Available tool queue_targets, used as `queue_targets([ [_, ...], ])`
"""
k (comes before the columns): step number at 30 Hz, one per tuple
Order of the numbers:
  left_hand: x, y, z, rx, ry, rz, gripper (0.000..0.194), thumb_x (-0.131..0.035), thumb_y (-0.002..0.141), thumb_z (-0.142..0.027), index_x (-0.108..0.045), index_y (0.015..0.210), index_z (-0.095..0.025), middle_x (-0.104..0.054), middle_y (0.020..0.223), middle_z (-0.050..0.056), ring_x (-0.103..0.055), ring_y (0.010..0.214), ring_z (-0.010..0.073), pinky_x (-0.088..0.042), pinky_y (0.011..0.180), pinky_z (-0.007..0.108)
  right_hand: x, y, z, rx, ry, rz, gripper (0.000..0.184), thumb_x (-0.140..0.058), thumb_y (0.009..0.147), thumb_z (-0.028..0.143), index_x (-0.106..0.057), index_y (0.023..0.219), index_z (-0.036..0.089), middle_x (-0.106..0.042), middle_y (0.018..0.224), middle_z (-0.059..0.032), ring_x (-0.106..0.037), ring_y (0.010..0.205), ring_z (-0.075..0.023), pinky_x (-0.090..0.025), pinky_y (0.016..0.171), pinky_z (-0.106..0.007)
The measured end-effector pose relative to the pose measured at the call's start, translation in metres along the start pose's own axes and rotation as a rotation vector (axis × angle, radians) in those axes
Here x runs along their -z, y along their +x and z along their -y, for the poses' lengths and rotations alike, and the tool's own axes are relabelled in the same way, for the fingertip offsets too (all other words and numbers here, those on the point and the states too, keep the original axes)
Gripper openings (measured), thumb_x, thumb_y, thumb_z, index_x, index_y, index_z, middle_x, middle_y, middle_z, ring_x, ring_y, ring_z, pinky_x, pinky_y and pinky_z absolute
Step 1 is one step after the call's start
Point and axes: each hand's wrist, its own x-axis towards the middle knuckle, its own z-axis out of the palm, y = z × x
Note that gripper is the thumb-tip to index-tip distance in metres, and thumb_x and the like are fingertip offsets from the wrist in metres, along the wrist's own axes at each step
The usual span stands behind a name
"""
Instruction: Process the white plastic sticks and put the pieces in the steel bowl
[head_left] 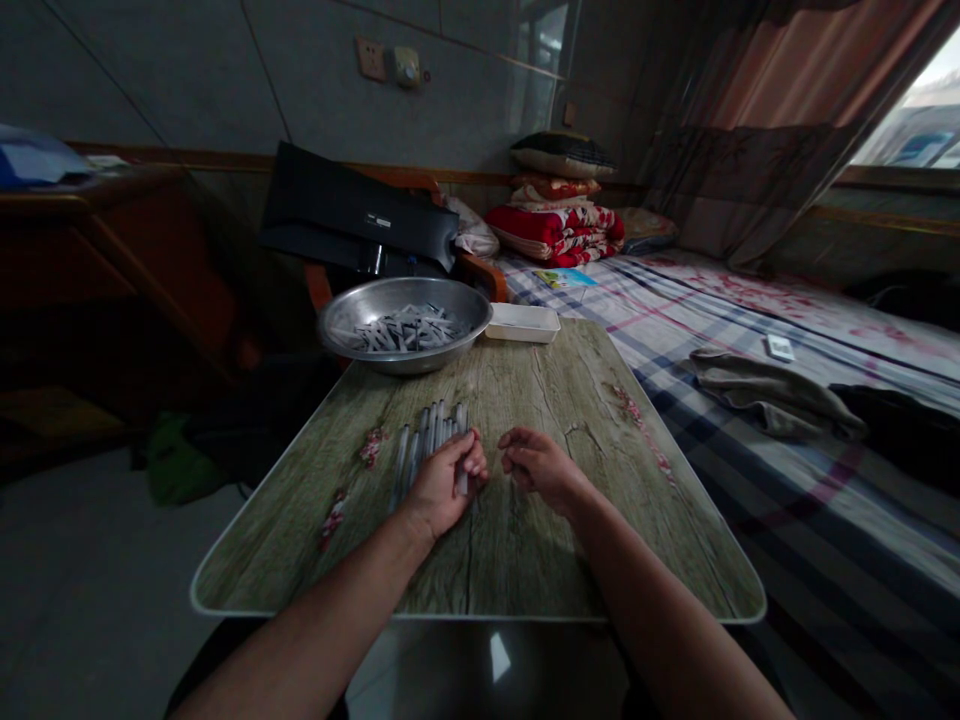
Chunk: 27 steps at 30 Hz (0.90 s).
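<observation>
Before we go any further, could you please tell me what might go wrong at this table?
The slim tubes lie side by side by the left hand, so a nudge might set some rolling. The metal bowl, holding many small pieces, seems to jut past the left edge of the table, so a bump could tip it.

Slim translucent tubes (414,454), dark far ends, lying roughly parallel on wood-grain tabletop (517,560), pointing away, ends uneven. Held tube (463,483) in left hand (439,490), partly hidden by fingers.
</observation>
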Motion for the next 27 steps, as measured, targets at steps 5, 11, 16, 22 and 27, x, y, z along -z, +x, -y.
queue_targets([
  [5, 0.000, -0.003, 0.004, 0.144, -0.092, 0.003, 0.005, -0.064, 0.086, -0.017, -0.060, 0.082, -0.015, -0.050, 0.054, -0.006, -0.054, 0.050, 0.0089, -0.051, 0.055, 0.022, -0.001, 0.003, 0.001, 0.112, 0.266, -0.094, 0.023, -0.053, 0.050, 0.013, -0.052, 0.073, 0.019, -0.050, 0.064, 0.0037, -0.045, 0.054, -0.0097, -0.033, 0.049, -0.022],
  [11, 0.000, 0.000, 0.007, 0.207, -0.111, -0.087, 0.017, -0.049, 0.093, -0.014, -0.064, 0.086, -0.013, -0.074, 0.091, 0.012, -0.073, 0.086, 0.0208, -0.059, 0.077, 0.035, -0.001, 0.006, -0.005, 0.395, 0.021, -0.210, 0.027, -0.047, 0.055, 0.011, -0.052, 0.079, 0.022, -0.055, 0.070, 0.0018, -0.053, 0.067, -0.0149, -0.042, 0.066, -0.027],
  [16, 0.004, 0.003, 0.010, 0.211, -0.115, -0.027, 0.022, -0.047, 0.093, -0.014, -0.068, 0.096, -0.012, -0.076, 0.090, 0.013, -0.074, 0.088, 0.0224, -0.058, 0.085, 0.039, -0.006, 0.003, -0.007, 0.508, -0.397, -0.335, 0.024, -0.045, 0.061, 0.008, -0.053, 0.079, 0.023, -0.057, 0.073, 0.0000, -0.053, 0.072, -0.0176, -0.043, 0.070, -0.029],
  [22, 0.006, 0.006, 0.011, 0.227, -0.162, -0.067, 0.023, -0.049, 0.092, -0.009, -0.070, 0.083, -0.011, -0.074, 0.077, 0.010, -0.072, 0.067, 0.0163, -0.059, 0.068, 0.026, -0.022, -0.005, -0.010, 0.653, -0.683, -0.133, 0.028, -0.045, 0.072, 0.006, -0.058, 0.090, 0.022, -0.057, 0.094, -0.0056, -0.055, 0.087, -0.0195, -0.046, 0.082, -0.033],
  [27, 0.004, 0.004, 0.010, 0.209, -0.209, -0.117, 0.027, -0.046, 0.092, -0.007, -0.069, 0.079, -0.012, -0.073, 0.074, 0.008, -0.073, 0.069, 0.0163, -0.059, 0.068, 0.025, -0.022, -0.008, -0.011, 0.628, -0.687, 0.003, 0.051, -0.044, 0.070, 0.001, -0.056, 0.114, 0.024, -0.060, 0.112, -0.0074, -0.057, 0.105, -0.0212, -0.044, 0.095, -0.038],
])
